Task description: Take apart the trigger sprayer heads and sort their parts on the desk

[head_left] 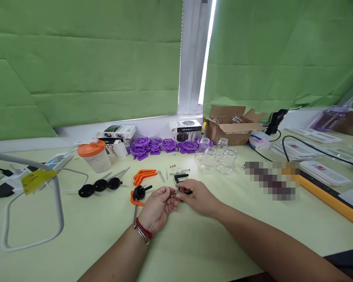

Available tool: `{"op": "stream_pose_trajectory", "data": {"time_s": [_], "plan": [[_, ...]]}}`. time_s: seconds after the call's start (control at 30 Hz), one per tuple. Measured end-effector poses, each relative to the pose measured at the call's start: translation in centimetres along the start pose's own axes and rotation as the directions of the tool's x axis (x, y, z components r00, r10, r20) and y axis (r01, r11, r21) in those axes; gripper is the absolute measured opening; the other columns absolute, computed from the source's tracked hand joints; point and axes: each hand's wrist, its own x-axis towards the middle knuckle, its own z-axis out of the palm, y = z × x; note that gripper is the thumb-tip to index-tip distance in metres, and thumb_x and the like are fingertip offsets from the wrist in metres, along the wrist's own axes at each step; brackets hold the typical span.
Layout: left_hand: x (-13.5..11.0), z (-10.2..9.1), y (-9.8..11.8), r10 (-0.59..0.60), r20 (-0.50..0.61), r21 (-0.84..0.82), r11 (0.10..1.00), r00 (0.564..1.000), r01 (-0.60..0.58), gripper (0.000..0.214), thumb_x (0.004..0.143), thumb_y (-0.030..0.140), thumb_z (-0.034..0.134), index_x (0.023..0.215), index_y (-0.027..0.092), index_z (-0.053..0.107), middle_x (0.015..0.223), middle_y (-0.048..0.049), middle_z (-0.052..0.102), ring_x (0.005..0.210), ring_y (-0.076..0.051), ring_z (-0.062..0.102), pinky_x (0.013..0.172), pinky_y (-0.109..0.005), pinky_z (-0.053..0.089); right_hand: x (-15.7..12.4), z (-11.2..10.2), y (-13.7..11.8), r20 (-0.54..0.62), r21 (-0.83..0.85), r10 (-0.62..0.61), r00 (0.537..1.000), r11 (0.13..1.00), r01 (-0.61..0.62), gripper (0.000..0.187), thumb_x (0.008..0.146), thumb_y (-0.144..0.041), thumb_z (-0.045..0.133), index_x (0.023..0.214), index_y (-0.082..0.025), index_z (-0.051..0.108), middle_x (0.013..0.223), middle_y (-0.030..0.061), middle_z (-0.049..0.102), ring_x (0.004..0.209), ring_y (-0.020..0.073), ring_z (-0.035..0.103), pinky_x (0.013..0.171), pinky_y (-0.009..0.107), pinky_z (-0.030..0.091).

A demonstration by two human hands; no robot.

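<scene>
My left hand (pixel 159 205) pinches one end of a small metal spring (pixel 177 191). Fingers of my right hand (pixel 201 196) close around the other side, on a small black part (pixel 188 192) that they mostly cover. Just beyond the fingertips lies a black angled piece (pixel 181 177), with loose coil springs (pixel 182 171) behind it. Left of my hands are orange plastic arms (pixel 144 176) and thin metal pins (pixel 161 176). A black knob on a metal rod (pixel 139 192) rests beside my left wrist, over another orange piece (pixel 133 199).
Several glass jars (pixel 207 161) stand behind my right hand, near an open cardboard box (pixel 238 133). Purple plastic wheels (pixel 168 145) line the back. Black discs with metal rods (pixel 100 185) and an orange-lidded cup (pixel 95 156) are left. A grey bent tube frame (pixel 59 207) stands at front left.
</scene>
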Motion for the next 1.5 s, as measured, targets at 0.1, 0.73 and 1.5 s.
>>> {"op": "stream_pose_trajectory", "data": {"time_s": [0.1, 0.73, 1.5], "plan": [[0.2, -0.1, -0.1, -0.018, 0.025, -0.063, 0.998, 1.0, 0.02, 0.012, 0.087, 0.012, 0.048, 0.078, 0.011, 0.055, 0.065, -0.0043, 0.061, 0.049, -0.008, 0.057, 0.049, -0.019, 0.047, 0.8, 0.5, -1.5, 0.077, 0.049, 0.007, 0.997, 0.999, -0.011, 0.019, 0.084, -0.02, 0.05, 0.089, -0.021, 0.069, 0.078, 0.0016, 0.066, 0.074, 0.0142, 0.057, 0.068, 0.025, 0.041], [-0.5, 0.2, 0.2, 0.387, 0.038, 0.337, 0.863, 0.921, -0.377, 0.02, 0.077, 0.035, 0.062, 0.08, 0.016, 0.056, 0.064, 0.0013, 0.059, 0.046, -0.007, 0.05, 0.045, -0.019, 0.038, 0.5, 2.8, 0.1, 0.306, 0.876, 0.283, 0.909, 0.289, -0.386, 0.029, 0.067, -0.034, 0.074, 0.087, -0.014, 0.067, 0.072, 0.0011, 0.061, 0.057, 0.0069, 0.05, 0.054, 0.021, 0.037], [-0.5, 0.1, 0.5, 0.461, -0.03, 0.496, 0.777, 0.887, -0.387, 0.016, 0.078, 0.033, 0.057, 0.08, 0.018, 0.051, 0.062, 0.0029, 0.056, 0.051, -0.01, 0.054, 0.053, -0.024, 0.046, 0.9, 2.6, 0.0, 0.305, 0.907, 0.347, 0.887, 0.178, -0.382, 0.034, 0.059, -0.034, 0.08, 0.08, -0.011, 0.066, 0.066, 0.0026, 0.064, 0.059, 0.0096, 0.058, 0.061, 0.026, 0.046]]}}
